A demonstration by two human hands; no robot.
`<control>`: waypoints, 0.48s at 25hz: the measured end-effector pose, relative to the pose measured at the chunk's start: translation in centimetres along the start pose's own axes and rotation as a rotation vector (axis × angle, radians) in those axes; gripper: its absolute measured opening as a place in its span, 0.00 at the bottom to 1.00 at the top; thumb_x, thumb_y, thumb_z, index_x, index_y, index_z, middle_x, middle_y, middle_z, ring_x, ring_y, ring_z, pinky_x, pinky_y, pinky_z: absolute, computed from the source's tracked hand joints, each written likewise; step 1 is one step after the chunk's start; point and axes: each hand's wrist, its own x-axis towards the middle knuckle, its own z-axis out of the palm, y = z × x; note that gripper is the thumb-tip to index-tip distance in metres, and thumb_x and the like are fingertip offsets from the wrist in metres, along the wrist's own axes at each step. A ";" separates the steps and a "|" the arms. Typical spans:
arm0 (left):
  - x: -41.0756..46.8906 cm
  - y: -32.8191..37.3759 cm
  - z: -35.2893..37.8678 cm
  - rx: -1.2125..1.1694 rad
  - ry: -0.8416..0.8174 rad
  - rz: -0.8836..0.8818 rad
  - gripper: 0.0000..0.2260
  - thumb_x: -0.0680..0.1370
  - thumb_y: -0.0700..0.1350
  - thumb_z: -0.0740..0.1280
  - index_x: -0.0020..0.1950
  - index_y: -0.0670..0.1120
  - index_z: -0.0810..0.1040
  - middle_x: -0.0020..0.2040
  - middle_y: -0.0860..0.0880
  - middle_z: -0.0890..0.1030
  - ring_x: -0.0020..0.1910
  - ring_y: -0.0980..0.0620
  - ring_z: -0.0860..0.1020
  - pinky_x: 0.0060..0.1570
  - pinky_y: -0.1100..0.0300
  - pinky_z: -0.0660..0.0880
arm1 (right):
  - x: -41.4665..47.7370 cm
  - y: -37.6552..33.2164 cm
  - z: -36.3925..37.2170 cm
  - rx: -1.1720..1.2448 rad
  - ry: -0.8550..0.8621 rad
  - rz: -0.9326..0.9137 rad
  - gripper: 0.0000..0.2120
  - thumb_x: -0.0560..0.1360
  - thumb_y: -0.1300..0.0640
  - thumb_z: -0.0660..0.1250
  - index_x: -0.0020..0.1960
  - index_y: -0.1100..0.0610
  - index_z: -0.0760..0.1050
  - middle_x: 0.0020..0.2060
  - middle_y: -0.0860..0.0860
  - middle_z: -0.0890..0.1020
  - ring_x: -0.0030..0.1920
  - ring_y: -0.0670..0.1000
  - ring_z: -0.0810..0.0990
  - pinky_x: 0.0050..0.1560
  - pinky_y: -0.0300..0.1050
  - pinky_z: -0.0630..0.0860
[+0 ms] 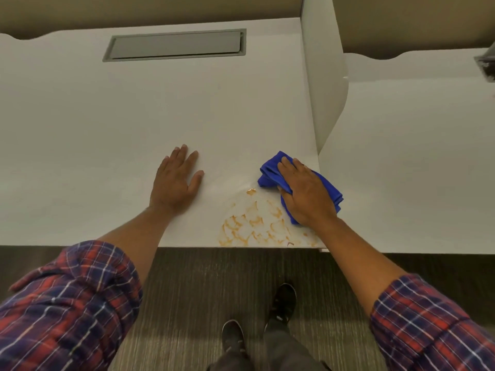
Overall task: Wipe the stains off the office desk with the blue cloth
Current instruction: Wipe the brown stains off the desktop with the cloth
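The white office desk fills the upper view. Orange-brown stains spread in smeared rings near its front edge, right of centre. My right hand presses flat on the bunched blue cloth, just right of and above the stains, with the thumb curled around the cloth's edge. The cloth sticks out beyond my fingers and to the right of my hand. My left hand lies flat on the desk with fingers apart, left of the stains, holding nothing.
A grey cable hatch is set into the desk's back. A white divider panel stands along the right side, with a neighbouring desk beyond it. A dark object sits at the far right. My shoes stand on grey carpet.
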 end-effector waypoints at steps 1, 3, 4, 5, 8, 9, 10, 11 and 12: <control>-0.1 0.0 -0.1 -0.004 -0.007 0.000 0.28 0.86 0.61 0.50 0.84 0.51 0.61 0.86 0.46 0.58 0.85 0.47 0.54 0.83 0.48 0.50 | -1.2 -0.3 0.2 0.010 0.012 0.024 0.31 0.83 0.54 0.64 0.82 0.54 0.55 0.81 0.50 0.60 0.81 0.53 0.57 0.79 0.51 0.56; -0.1 -0.1 0.0 -0.002 -0.019 0.003 0.28 0.86 0.61 0.50 0.85 0.51 0.60 0.86 0.46 0.56 0.85 0.46 0.52 0.83 0.48 0.49 | -3.7 -1.2 0.6 0.026 0.058 0.094 0.32 0.82 0.54 0.65 0.82 0.54 0.57 0.81 0.51 0.62 0.81 0.54 0.58 0.78 0.50 0.56; -0.1 -0.2 0.1 0.001 -0.027 0.009 0.28 0.86 0.60 0.50 0.85 0.50 0.59 0.86 0.45 0.56 0.85 0.46 0.52 0.83 0.47 0.49 | -4.9 -1.7 0.9 0.027 0.091 0.134 0.32 0.81 0.55 0.65 0.82 0.54 0.57 0.80 0.52 0.63 0.81 0.54 0.59 0.78 0.51 0.58; 0.0 -0.1 0.1 0.002 -0.036 0.015 0.28 0.87 0.60 0.51 0.85 0.49 0.59 0.86 0.44 0.56 0.85 0.44 0.52 0.83 0.46 0.49 | -6.0 -2.4 1.2 0.027 0.125 0.174 0.31 0.81 0.55 0.66 0.81 0.54 0.58 0.80 0.52 0.63 0.81 0.55 0.59 0.78 0.52 0.59; 0.4 -0.3 0.0 -0.018 -0.075 0.023 0.27 0.87 0.57 0.56 0.84 0.46 0.62 0.85 0.39 0.58 0.85 0.40 0.54 0.83 0.43 0.50 | -8.0 -4.9 2.5 0.007 0.225 0.311 0.31 0.80 0.56 0.67 0.80 0.57 0.60 0.79 0.55 0.65 0.80 0.57 0.61 0.78 0.57 0.62; 0.2 -0.5 -0.1 -0.022 -0.080 0.038 0.27 0.87 0.56 0.57 0.83 0.45 0.63 0.85 0.39 0.58 0.84 0.39 0.55 0.82 0.43 0.51 | -8.1 -6.0 3.0 0.002 0.247 0.352 0.32 0.80 0.56 0.67 0.80 0.58 0.60 0.79 0.56 0.65 0.80 0.58 0.61 0.78 0.57 0.62; -0.2 -0.9 -0.1 -0.017 -0.079 0.063 0.28 0.87 0.57 0.56 0.83 0.44 0.63 0.85 0.38 0.58 0.84 0.39 0.55 0.82 0.43 0.51 | -7.9 -7.3 3.4 0.010 0.250 0.374 0.32 0.80 0.56 0.68 0.80 0.58 0.60 0.79 0.56 0.65 0.80 0.59 0.61 0.79 0.57 0.61; -0.9 -1.2 -0.1 -0.008 -0.074 0.089 0.29 0.86 0.58 0.54 0.84 0.44 0.62 0.85 0.39 0.58 0.84 0.40 0.55 0.82 0.44 0.51 | -7.6 -8.6 3.8 0.032 0.233 0.362 0.32 0.80 0.57 0.67 0.80 0.58 0.60 0.79 0.56 0.65 0.80 0.58 0.60 0.79 0.56 0.60; -1.6 -1.5 0.0 0.000 -0.064 0.108 0.30 0.86 0.59 0.53 0.84 0.45 0.61 0.85 0.40 0.57 0.85 0.40 0.55 0.82 0.44 0.50 | -7.3 -9.9 4.3 0.061 0.203 0.313 0.31 0.80 0.57 0.66 0.80 0.58 0.59 0.79 0.55 0.64 0.80 0.58 0.60 0.80 0.55 0.58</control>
